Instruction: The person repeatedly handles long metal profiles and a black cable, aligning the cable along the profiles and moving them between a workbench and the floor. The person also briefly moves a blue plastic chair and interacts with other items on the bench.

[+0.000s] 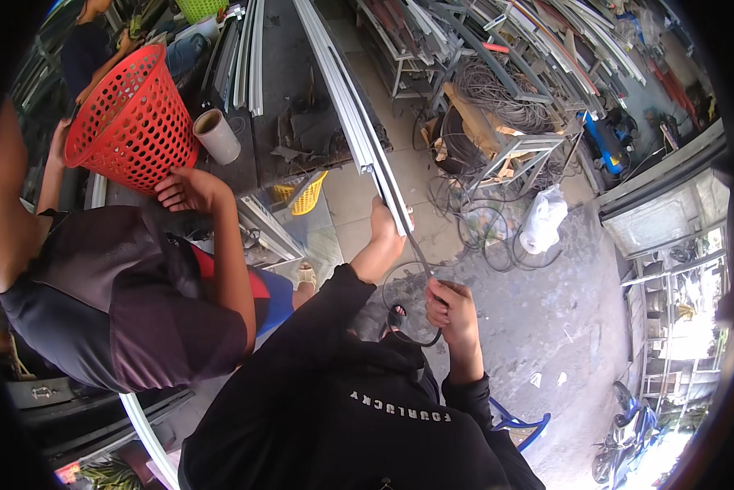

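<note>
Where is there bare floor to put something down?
The grey floor looks bare between the white bag and the blue motorbike, right of the right hand's fingers. It's crowded on the dark bench, with its cardboard tube and long pale strips, and around the coiled wire beyond the bag.

There is one dark flexible strip (420, 255), one red plastic basket (134, 122), one yellow plastic basket (309, 194), one pale hollow cylinder (225, 145).
</note>
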The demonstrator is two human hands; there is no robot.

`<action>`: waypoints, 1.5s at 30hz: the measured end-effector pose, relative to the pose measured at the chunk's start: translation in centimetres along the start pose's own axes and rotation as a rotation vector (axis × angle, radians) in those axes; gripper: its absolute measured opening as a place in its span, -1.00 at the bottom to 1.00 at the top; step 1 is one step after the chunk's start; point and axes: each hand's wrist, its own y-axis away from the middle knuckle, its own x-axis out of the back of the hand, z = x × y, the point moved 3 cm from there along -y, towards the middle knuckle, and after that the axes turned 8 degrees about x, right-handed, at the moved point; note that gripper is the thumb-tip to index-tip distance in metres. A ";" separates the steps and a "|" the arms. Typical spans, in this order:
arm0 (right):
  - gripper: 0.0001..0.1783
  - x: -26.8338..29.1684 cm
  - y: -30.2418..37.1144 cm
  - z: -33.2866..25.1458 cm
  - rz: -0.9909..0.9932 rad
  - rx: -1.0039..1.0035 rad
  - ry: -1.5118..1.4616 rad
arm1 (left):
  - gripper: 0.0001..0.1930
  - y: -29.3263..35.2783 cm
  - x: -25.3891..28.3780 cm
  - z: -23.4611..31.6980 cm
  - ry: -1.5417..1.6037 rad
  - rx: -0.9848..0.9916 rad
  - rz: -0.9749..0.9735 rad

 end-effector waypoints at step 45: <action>-0.57 -3.5 -5.5 0.2 0.010 0.225 0.309 | -0.61 -0.2 0.2 -0.2 0.028 0.024 0.034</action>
